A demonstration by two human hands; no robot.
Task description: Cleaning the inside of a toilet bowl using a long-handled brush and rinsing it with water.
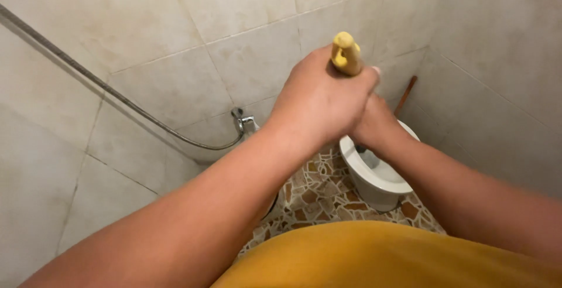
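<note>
My left hand (319, 98) is closed round a yellow handle (345, 54) whose rounded top sticks up above my fist. My right hand (374, 125) grips the same handle just below, partly hidden behind the left hand. Both hands are held above a white toilet bowl (374, 177) on the floor. The lower part of the handle and whatever is at its end are hidden by my hands.
Beige tiled walls close in on the left, back and right. A metal hose (117, 98) runs along the left wall to a tap (243, 121). A brown stick (405, 95) leans in the corner. The floor (322, 197) is brown and white mosaic.
</note>
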